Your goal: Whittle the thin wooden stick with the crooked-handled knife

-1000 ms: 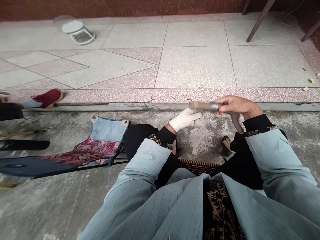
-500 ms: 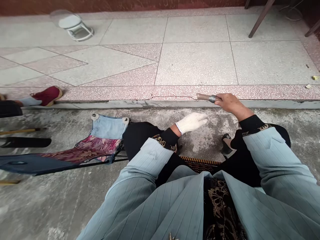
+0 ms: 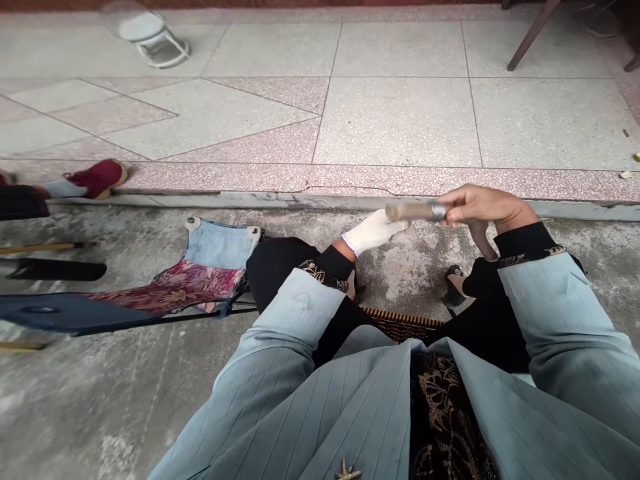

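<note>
My right hand is bare and pinches the wire-wound end of a short brown wooden handle. Bands of silvery wire circle the handle close to my fingertips. Its other end points left and is smeared by motion. Just below that end is my left hand, in a white knitted glove, with the fingers closed together. Whether the glove touches the handle or has something in it, I cannot make out. Both hands are out over the concrete ground beside the low step.
A low step edge runs across in front of me. On the left stand a folding fabric chair and a person's foot in a red shoe. A white stool and a wooden furniture leg are farther back. I sit on a woven seat.
My right hand has brought the handle back toward me, off the step edge. The gloved left hand has shifted slightly left and up, so the handle's end now overlaps it in view.
</note>
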Action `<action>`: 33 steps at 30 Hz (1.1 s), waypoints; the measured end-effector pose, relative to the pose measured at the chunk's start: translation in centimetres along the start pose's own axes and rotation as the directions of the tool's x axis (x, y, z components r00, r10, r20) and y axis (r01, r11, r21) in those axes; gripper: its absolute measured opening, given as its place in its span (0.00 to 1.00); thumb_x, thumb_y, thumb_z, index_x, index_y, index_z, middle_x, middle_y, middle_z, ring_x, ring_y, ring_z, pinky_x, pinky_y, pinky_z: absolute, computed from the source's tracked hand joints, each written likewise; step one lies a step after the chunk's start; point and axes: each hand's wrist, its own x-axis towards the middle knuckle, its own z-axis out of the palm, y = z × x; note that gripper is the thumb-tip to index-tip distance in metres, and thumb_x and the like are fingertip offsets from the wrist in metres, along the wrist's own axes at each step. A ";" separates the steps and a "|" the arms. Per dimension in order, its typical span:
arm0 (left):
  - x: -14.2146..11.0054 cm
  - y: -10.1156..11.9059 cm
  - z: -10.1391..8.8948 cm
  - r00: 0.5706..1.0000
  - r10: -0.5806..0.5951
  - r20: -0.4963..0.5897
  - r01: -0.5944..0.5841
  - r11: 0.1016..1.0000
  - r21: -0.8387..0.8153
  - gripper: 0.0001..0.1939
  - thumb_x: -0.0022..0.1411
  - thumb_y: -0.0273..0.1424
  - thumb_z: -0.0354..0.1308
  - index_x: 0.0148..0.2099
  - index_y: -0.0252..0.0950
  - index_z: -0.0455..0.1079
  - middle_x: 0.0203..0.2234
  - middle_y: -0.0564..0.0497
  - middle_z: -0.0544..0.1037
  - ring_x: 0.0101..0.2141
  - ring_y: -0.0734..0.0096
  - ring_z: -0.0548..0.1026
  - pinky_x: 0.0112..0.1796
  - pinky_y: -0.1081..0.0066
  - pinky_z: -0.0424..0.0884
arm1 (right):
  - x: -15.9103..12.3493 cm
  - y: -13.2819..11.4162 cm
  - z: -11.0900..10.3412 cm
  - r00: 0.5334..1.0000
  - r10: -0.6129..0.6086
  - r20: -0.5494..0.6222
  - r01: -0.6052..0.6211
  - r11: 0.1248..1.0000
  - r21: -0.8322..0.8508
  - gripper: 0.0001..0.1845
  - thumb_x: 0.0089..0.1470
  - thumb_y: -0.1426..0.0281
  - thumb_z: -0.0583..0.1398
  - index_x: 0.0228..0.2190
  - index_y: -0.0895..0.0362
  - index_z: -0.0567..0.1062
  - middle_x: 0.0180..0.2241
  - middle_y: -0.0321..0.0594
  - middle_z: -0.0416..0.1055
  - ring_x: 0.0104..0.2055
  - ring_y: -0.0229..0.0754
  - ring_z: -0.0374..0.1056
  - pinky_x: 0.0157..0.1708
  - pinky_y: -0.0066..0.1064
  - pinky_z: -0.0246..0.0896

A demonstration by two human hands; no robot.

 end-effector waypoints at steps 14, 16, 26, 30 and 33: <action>0.6 0.9 2.7 0.982 0.153 0.108 -0.175 0.956 0.234 0.17 0.69 0.36 0.44 0.42 0.35 0.72 0.32 0.51 0.76 0.33 0.70 0.71 0.35 0.73 0.62 | 3.8 2.5 1.2 0.811 0.176 -0.558 -0.510 0.681 -0.526 0.19 0.58 0.63 0.59 0.47 0.58 0.78 0.41 0.49 0.77 0.41 0.52 0.71 0.37 0.37 0.60; 0.6 0.8 2.3 0.987 0.133 0.085 -0.153 0.938 0.311 0.17 0.70 0.37 0.44 0.42 0.35 0.72 0.32 0.50 0.76 0.32 0.69 0.71 0.34 0.72 0.61 | 3.9 2.4 1.6 0.853 0.213 -0.477 -0.506 0.562 -0.654 0.19 0.58 0.64 0.58 0.47 0.58 0.78 0.43 0.52 0.76 0.43 0.54 0.70 0.37 0.37 0.59; 0.7 -0.5 0.4 0.995 0.073 -0.069 -0.048 0.948 0.315 0.16 0.68 0.38 0.46 0.42 0.35 0.73 0.31 0.51 0.75 0.32 0.69 0.71 0.34 0.71 0.62 | 2.7 2.6 1.2 0.923 0.249 0.293 -0.109 0.901 -0.420 0.20 0.51 0.60 0.64 0.44 0.54 0.82 0.33 0.39 0.76 0.32 0.41 0.66 0.35 0.32 0.57; 0.7 -0.7 0.8 0.996 0.057 -0.069 -0.049 0.993 0.109 0.18 0.70 0.39 0.45 0.43 0.35 0.72 0.30 0.50 0.75 0.29 0.72 0.70 0.33 0.72 0.64 | 0.9 1.0 -0.1 0.989 0.021 0.145 -0.013 0.998 -0.053 0.23 0.49 0.57 0.66 0.46 0.53 0.80 0.35 0.37 0.75 0.33 0.38 0.65 0.35 0.32 0.59; 0.7 -0.2 1.5 0.997 0.081 -0.020 -0.082 0.995 -0.057 0.22 0.71 0.44 0.42 0.43 0.34 0.72 0.28 0.52 0.73 0.26 0.76 0.68 0.29 0.74 0.63 | 0.1 0.3 -0.5 0.985 0.001 -0.171 0.020 0.993 0.119 0.18 0.48 0.57 0.67 0.37 0.56 0.80 0.32 0.38 0.73 0.31 0.37 0.64 0.34 0.31 0.60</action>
